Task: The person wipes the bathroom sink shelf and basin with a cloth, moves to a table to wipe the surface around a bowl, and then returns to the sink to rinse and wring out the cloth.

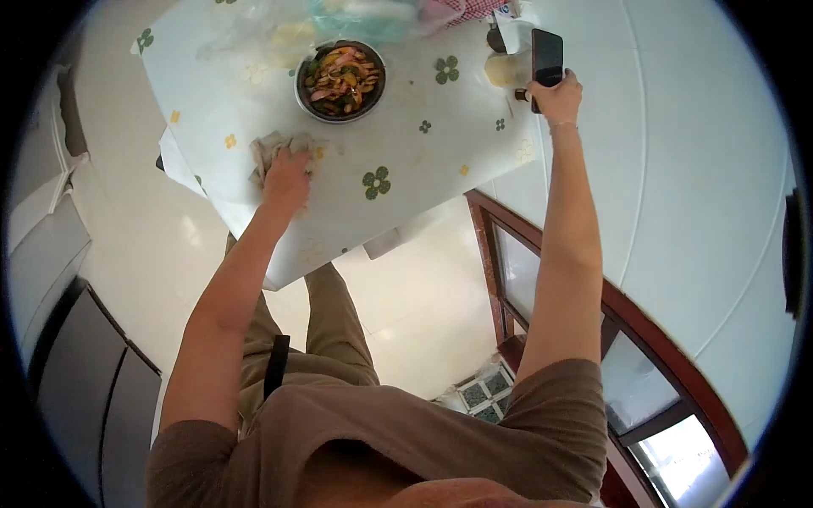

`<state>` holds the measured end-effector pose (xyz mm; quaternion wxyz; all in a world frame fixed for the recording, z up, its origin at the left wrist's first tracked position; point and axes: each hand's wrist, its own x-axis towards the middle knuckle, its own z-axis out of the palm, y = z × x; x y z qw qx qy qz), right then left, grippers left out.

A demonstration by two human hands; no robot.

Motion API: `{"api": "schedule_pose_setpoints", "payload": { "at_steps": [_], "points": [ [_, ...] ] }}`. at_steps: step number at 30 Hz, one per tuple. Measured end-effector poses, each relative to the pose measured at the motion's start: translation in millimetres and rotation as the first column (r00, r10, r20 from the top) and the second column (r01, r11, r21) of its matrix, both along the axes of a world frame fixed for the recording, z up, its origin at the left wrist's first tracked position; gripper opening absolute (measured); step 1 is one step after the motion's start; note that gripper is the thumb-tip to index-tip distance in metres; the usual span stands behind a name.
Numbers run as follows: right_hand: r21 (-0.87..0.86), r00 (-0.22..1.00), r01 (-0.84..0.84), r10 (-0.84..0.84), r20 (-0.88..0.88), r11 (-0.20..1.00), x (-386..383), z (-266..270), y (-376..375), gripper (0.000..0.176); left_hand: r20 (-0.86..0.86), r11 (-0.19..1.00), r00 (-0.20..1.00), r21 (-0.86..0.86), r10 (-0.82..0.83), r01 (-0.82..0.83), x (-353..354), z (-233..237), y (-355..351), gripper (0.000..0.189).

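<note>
My left hand (288, 179) presses a crumpled, pale beige cloth (269, 152) against the tabletop, with the fingers bunched over it. In my right hand (559, 100), a black smartphone (548, 55) is gripped by its lower part, at the table's right edge near the wall. Between my hands, farther back, stands a round dark bowl (381, 80) filled with sliced, cooked-looking food (343, 78) in orange, pink and green. Beneath the cloth and the bowl lies a white tablecloth (339, 229) with green and yellow flower prints.
Plastic bags (364, 17) and a red checked cloth (470, 10) lie at the table's far side. A small container with yellowish contents (504, 72) is beside the phone. A white wall (686, 152) runs along the right, above a dark red wooden frame (618, 313). Dark grey furniture (93, 381) stands lower left.
</note>
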<state>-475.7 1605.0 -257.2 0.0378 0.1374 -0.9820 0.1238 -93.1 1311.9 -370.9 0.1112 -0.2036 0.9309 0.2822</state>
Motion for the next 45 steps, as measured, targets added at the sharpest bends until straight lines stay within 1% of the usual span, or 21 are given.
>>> {"api": "schedule_pose_setpoints", "payload": {
  "at_steps": [2,4,7,14,16,17,19,21,23,25,27,29,31,33,34,36,38,41,42,43,45],
  "points": [
    [0.045,0.999,-0.025,0.023,0.031,0.999,-22,-7,4,0.078,-0.036,0.999,0.999,-0.031,0.012,-0.013,3,-6,-3,0.034],
    [0.095,0.998,-0.040,0.036,0.048,0.995,-37,-15,8,0.072,-0.050,0.998,0.999,0.061,-0.010,0.013,2,-8,-6,0.034],
    [0.147,0.995,-0.070,0.057,0.085,0.987,-52,-19,14,0.068,0.070,1.000,0.997,0.010,-0.013,0.012,-7,13,-5,0.034],
    [0.193,0.984,-0.077,0.044,0.171,0.978,-31,-15,13,0.076,0.121,1.000,0.992,-0.006,-0.025,0.026,-7,10,-3,0.032],
    [0.104,0.992,-0.099,0.106,-0.064,0.990,-9,-12,12,0.071,0.133,1.000,0.991,-0.018,-0.007,0.010,-10,9,3,0.032],
    [0.109,0.993,-0.089,0.096,-0.065,0.990,5,-9,15,0.071,0.131,1.000,0.991,-0.013,-0.018,0.020,-9,7,10,0.032],
    [-0.052,0.959,-0.219,0.205,-0.194,0.974,43,5,13,0.058,0.118,0.992,0.985,0.046,-0.123,0.118,-5,2,30,0.031],
    [-0.121,0.953,-0.274,0.253,-0.164,0.954,99,7,20,0.050,0.063,0.992,0.994,0.095,-0.088,0.082,-13,1,57,0.031],
    [-0.120,0.963,-0.269,0.270,-0.011,0.956,161,-5,40,0.051,0.013,0.988,0.999,0.149,-0.039,0.037,-31,5,84,0.031],
    [-0.184,0.948,-0.102,0.152,0.280,0.978,229,-20,59,0.049,-0.146,0.969,0.989,0.243,-0.006,0.042,-62,5,106,0.027],
    [-0.061,0.892,-0.220,0.226,0.390,0.974,289,-30,91,0.045,-0.150,0.942,0.973,0.261,-0.174,0.209,-93,-11,125,0.023],
    [-0.088,0.804,0.024,0.033,0.594,0.996,352,-21,96,0.041,-0.071,0.935,0.970,0.257,-0.233,0.244,-115,-1,147,0.028],
    [-0.098,0.704,0.121,-0.016,0.710,0.988,408,-31,117,0.039,0.003,0.924,0.931,0.125,-0.365,0.362,-120,13,156,0.029],
    [-0.069,0.643,0.136,-0.035,0.765,0.988,457,-33,129,0.038,-0.033,0.862,0.868,0.111,-0.495,0.495,-99,6,161,0.030],
    [-0.053,0.609,0.144,-0.047,0.792,0.988,483,-38,139,0.038,0.000,0.869,0.874,0.099,-0.486,0.484,-76,9,157,0.030],
    [-0.061,0.569,0.145,-0.033,0.822,0.988,522,-49,150,0.037,-0.066,0.836,0.833,-0.042,-0.549,0.548,-28,25,150,0.032],
    [0.084,0.432,0.154,-0.144,0.890,0.984,551,-54,151,0.038,0.012,0.800,0.800,-0.033,-0.599,0.599,18,21,136,0.032],
    [0.143,0.345,0.075,-0.160,0.925,0.987,578,-68,153,0.039,0.149,0.735,0.725,0.011,-0.672,0.678,62,19,89,0.032],
    [0.143,0.341,0.041,-0.148,0.928,0.989,583,-75,154,0.040,0.219,0.716,0.693,0.041,-0.687,0.697,72,19,70,0.032],
    [0.149,0.340,0.045,-0.156,0.927,0.988,586,-79,152,0.039,0.225,0.732,0.718,-0.032,-0.659,0.681,80,15,45,0.036],
    [0.105,0.458,0.033,-0.108,0.882,0.994,584,-80,146,0.036,0.238,0.741,0.762,-0.188,-0.602,0.645,71,15,-15,0.045]
  ]
}}
